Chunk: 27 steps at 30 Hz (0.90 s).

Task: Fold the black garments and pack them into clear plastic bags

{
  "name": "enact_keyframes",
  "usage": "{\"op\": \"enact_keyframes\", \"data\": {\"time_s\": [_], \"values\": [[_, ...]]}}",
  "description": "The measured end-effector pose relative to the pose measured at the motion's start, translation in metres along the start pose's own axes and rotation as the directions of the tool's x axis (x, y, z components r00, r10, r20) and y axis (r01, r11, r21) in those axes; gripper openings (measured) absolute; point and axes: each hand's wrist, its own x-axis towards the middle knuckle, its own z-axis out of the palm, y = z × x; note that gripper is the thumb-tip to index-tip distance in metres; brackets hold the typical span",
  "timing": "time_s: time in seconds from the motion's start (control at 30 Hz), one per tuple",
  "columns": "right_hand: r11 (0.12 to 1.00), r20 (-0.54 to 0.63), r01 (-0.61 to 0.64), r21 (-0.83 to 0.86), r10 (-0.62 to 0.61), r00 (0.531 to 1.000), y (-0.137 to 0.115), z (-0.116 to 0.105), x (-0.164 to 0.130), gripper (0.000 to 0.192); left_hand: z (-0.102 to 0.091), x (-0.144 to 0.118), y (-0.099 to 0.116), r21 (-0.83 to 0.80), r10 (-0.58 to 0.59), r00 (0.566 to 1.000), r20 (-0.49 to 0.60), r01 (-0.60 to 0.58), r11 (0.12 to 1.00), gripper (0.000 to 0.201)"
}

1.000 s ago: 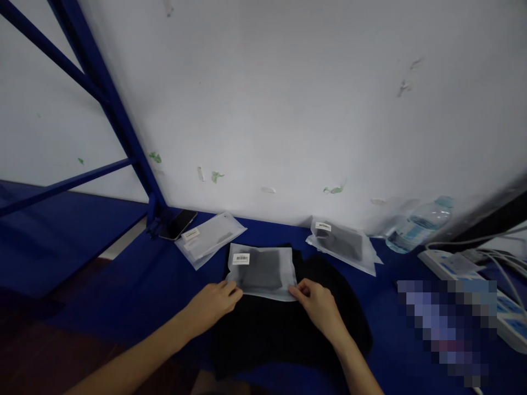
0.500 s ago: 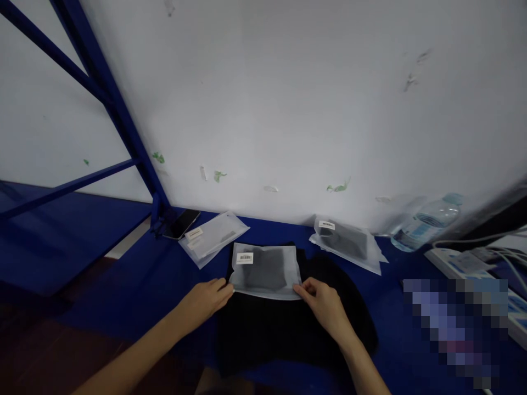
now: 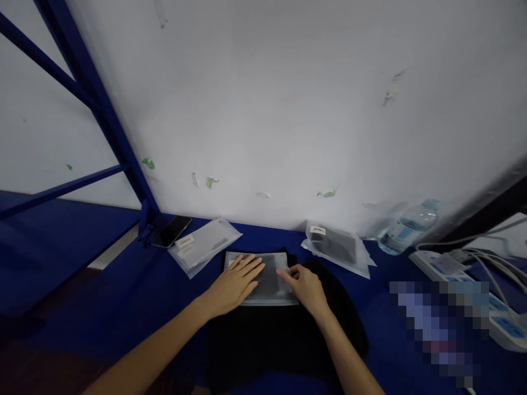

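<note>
Touching 1 frosted pouch [image 3: 269, 285]: 1 L hand [image 3: 235, 282], fingers spread, + 1 R hand [image 3: 308, 288], pinch unclear.

The left hand [image 3: 233, 286] is bare, with slender fingers [image 3: 252, 266] and a smooth, gently rounded back; the right hand [image 3: 308, 288] is likewise bare and slim; the left forearm [image 3: 160, 348] and right forearm [image 3: 346, 356] are bare too, each tapering smoothly to a narrow wrist; the fingernails are too small to make out.
</note>
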Motion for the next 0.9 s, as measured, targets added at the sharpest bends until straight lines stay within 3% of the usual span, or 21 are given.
{"op": "enact_keyframes", "data": {"time_s": [0.3,0.47,0.63,0.73,0.83,0.9], "values": [[0.996,0.009,0.045,-0.083,-0.044,0.999,-0.008,0.003,0.000,0.053,0.016,-0.004,-0.001,0.007,-0.037,0.999,-0.015,0.037,0.999,0.051],[0.994,0.030,0.054,0.093,-0.057,0.998,-0.012,0.009,0.003,0.040,0.024,-0.006,-0.002,0.008,-0.085,0.996,-0.040,0.086,0.996,0.052],[0.963,-0.015,0.147,0.227,-0.148,0.989,-0.013,0.014,0.000,0.026,0.032,-0.011,-0.004,-0.026,-0.184,0.975,-0.127,0.182,0.983,0.062],[0.918,-0.108,0.235,0.319,-0.211,0.971,-0.002,-0.008,0.006,0.032,0.038,-0.013,-0.008,-0.039,-0.276,0.939,-0.203,0.274,0.961,0.065],[0.874,-0.256,0.290,0.391,-0.199,0.946,0.026,-0.054,0.026,0.047,0.045,-0.013,-0.012,-0.010,-0.273,0.942,-0.195,0.276,0.961,0.067],[0.877,-0.360,0.273,0.396,-0.126,0.924,0.053,-0.088,0.046,0.055,0.047,-0.013,-0.014,0.019,-0.255,0.952,-0.169,0.262,0.965,0.068]]}}
